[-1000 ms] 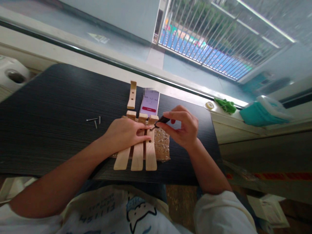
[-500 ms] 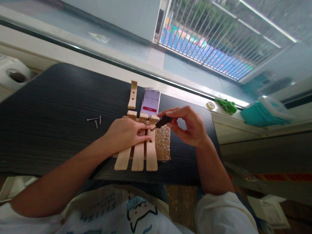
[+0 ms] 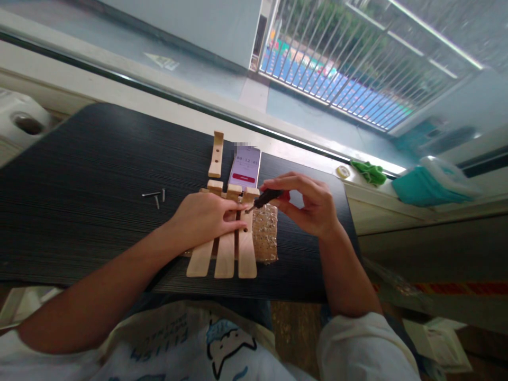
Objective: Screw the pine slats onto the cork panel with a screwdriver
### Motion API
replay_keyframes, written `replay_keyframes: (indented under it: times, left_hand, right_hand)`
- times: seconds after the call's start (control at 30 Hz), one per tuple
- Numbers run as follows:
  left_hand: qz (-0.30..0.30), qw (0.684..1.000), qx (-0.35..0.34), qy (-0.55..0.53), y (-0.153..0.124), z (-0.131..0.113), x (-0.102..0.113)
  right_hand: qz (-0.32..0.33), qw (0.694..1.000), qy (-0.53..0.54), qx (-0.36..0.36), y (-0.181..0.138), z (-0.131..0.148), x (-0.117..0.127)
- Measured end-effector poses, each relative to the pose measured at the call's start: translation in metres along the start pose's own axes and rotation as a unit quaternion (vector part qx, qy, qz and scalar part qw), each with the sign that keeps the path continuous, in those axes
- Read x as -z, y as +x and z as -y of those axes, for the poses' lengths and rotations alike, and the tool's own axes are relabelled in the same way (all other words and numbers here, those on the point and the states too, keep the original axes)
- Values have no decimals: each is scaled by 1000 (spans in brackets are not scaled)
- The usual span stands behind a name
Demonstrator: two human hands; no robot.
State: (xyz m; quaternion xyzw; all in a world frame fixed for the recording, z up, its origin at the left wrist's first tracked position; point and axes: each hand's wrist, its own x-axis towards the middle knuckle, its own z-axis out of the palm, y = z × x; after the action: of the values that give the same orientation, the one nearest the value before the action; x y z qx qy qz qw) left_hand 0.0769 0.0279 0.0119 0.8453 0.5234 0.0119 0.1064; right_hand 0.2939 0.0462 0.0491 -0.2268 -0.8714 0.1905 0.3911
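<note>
screwdriver (image 3: 266,198) on wooden slats (image 3: 232,248)

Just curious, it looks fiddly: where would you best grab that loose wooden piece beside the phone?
I'd pinch the wooden piece across its narrow width near the middle, coming from above. It lies flat on the table, long and slim, with the phone close on its right.

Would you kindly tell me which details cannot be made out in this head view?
- Head view: the tip of the black-handled tool in the right hand is too small to identify.
- Head view: the left hand covers the middle of the wooden slats.
- Head view: the top of the phone is blurred.
- Head view: the screws are too small for detail.
</note>
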Motion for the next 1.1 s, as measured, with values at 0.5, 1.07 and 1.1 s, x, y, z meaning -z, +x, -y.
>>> replay_keyframes:
  times: [0.5,1.07,1.1]
  left_hand:
    - [-5,1000,-5,-8,1,1,-1]
    - [-6,1000,-7,-6,0,1,0]
    - [-5,1000,-6,-6,0,1,0]
  right_hand:
    - [-46,998,-28,23,1,-2,-8]
    - [-102,992,-69,10,-1,-6,-18]
    - [-105,992,-73,8,-1,-5,-19]
